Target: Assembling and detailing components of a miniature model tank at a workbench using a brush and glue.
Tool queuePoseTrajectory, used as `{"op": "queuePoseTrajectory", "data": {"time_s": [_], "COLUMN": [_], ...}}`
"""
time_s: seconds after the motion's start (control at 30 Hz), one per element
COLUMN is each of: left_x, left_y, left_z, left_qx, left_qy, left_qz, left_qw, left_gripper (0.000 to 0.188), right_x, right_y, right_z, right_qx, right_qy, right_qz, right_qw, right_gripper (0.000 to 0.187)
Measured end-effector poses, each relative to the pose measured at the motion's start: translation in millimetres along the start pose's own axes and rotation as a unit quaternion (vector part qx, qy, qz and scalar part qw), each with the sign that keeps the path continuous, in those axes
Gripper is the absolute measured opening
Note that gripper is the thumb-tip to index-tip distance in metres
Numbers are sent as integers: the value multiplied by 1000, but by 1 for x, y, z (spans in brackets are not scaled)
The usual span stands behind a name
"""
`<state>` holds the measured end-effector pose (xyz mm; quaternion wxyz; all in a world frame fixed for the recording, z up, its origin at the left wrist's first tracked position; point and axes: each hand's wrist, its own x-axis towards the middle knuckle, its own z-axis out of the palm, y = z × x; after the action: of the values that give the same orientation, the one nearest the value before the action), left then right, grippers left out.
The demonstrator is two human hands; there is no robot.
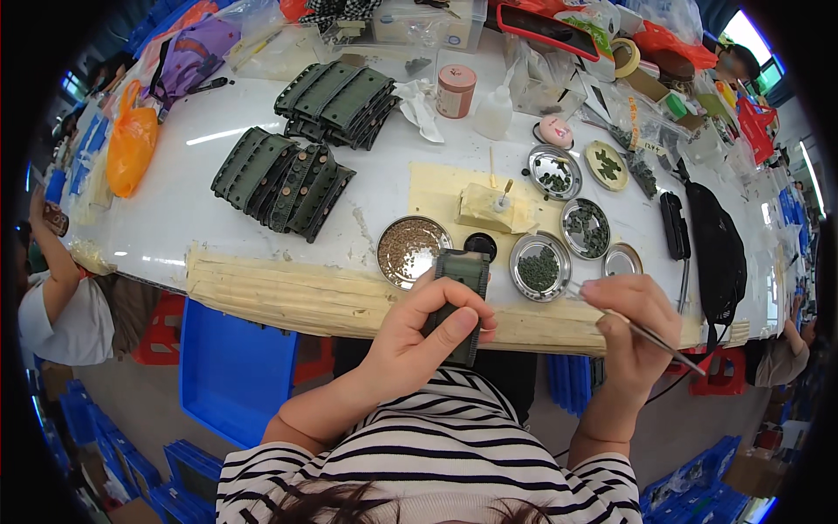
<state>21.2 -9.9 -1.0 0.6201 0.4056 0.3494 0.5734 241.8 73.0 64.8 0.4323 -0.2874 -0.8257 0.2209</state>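
Note:
My left hand is wrapped round a dark green, flat rectangular piece, held upright at the table's front edge. Between the thumb and fingers of my right hand is a pair of metal tweezers; its tip points left toward a round metal dish of small green bits. Whether the tip holds anything is too small to tell. Left of the green piece stands a metal dish of brown granules. Behind it sits a small black round cup.
Stacks of similar green pieces lie at left. More dishes, a wrapped block, a squeeze bottle and a pink tin stand beyond. A black pouch is at right, a blue bin below left.

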Motion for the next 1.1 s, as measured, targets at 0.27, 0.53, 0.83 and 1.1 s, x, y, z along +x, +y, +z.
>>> {"op": "queuePoseTrajectory", "data": {"time_s": [0.27,0.53,0.83,1.1], "left_x": [6,9,7,8], "left_y": [7,2,-5,-11], "left_z": [3,0,1,-2], "left_qx": [21,26,-50,-10], "left_qy": [10,14,67,85], "left_qz": [17,24,36,83], "left_qw": [1000,999,996,993], "left_gripper": [26,20,18,19], "right_x": [15,12,-9,-4], "right_y": [-18,-14,-1,-12], "right_z": [36,43,65,70], "right_qx": [38,21,269,239], "right_qy": [-72,-95,27,22], "right_qz": [-64,-75,86,110], "right_qw": [995,992,959,965], "right_gripper": [30,30,23,45]}}
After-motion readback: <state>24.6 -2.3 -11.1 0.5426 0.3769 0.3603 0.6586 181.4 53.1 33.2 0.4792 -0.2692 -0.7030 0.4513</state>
